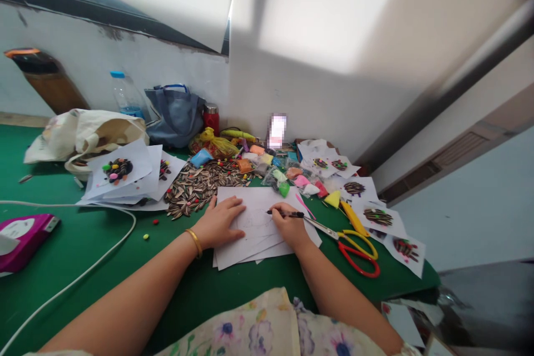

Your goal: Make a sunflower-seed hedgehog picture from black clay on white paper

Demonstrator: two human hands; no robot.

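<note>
Floral cream blouse fabric (258, 328) edges the view above a green-topped table (208, 289). On a stack of white paper (250, 250), the left hand (219, 222) lies open, pinning the sheets flat, while the right hand (290, 226) grips a slim black pen (286, 213) over faint drawn lines. Completed sunflower-seed pictures (377, 217) lie nearby; this top sheet shows only lines, no seeds yet.
</note>
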